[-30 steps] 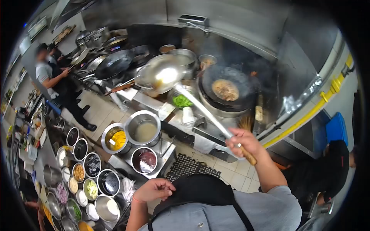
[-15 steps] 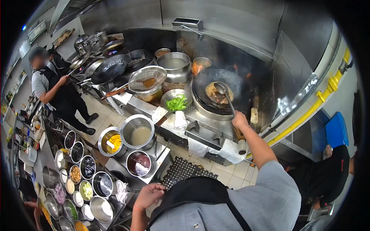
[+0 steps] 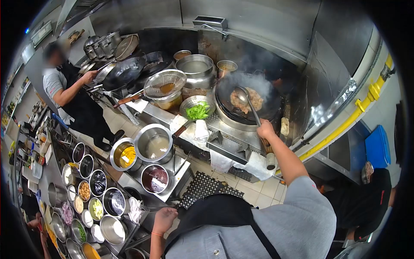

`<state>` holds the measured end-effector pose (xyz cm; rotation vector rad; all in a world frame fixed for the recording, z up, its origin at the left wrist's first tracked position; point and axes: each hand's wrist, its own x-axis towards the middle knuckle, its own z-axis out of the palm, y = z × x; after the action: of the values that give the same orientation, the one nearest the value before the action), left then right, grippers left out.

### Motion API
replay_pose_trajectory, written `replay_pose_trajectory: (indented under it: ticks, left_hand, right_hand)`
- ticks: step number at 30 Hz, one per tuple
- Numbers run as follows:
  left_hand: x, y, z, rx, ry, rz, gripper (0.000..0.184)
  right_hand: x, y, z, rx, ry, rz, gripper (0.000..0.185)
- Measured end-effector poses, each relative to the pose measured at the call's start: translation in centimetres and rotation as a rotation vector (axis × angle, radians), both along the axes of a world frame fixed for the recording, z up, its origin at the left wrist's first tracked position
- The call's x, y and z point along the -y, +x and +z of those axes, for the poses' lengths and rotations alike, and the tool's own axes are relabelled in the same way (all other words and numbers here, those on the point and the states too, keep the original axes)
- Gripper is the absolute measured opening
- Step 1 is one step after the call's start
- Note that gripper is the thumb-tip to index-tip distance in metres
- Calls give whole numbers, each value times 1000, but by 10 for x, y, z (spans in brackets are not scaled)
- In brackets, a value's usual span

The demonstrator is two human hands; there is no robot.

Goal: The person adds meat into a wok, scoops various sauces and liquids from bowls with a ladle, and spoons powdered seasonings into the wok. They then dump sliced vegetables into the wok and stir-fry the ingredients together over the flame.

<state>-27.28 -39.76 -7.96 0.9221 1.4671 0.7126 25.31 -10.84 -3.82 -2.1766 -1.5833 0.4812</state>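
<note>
My right hand grips the handle of a metal ladle, and the ladle's bowl rests among browned food in a black wok. The wok sits on the burner, with pale smoke rising from it. Down near my waist, my left hand hangs with its fingers curled in, and nothing shows in it. Left of the wok, a perforated strainer holds cut green vegetables. Close by, a wire-mesh skimmer lies across a pot.
Pots of yellow oil, cloudy liquid and dark red liquid stand on a side stand. Several ingredient tubs fill the left counter. A co-worker handles a wok at the far left; another person is at right.
The ladle and my right hand have shifted slightly up and left. Flames beside the wok are gone, and smoke is thicker. My left hand dropped a little. The left co-worker moved rightward.
</note>
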Motion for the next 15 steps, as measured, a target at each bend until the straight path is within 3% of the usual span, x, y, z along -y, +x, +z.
replay_pose_trajectory:
  ticks: [1,4,7,9,10,11,13,15]
  left_hand:
    - [2,0,1,-2,0,0,13]
    - [0,-6,9,-202,151,-32,14]
    - [-3,-5,30,-6,89,37,14]
    - [-3,-7,32,-8,-67,-33,13]
    - [3,-12,20,-106,-125,-112,16]
    - [5,-20,4,-202,-172,-183,19]
    - [22,-37,-25,-335,-181,-188,20]
    - [58,-59,-72,-456,-243,-242,24]
  right_hand:
    - [-1,-4,2,96,32,4,35]
    - [20,-5,14,14,17,2,45]
    - [33,-3,13,-127,82,2,50]
    - [26,8,-15,59,243,-78,53]
    - [26,8,-33,250,377,-58,47]
    - [27,2,-31,247,385,-38,47]
    - [43,-6,-27,-138,254,-17,45]
    - [84,-48,26,-856,107,-37,31]
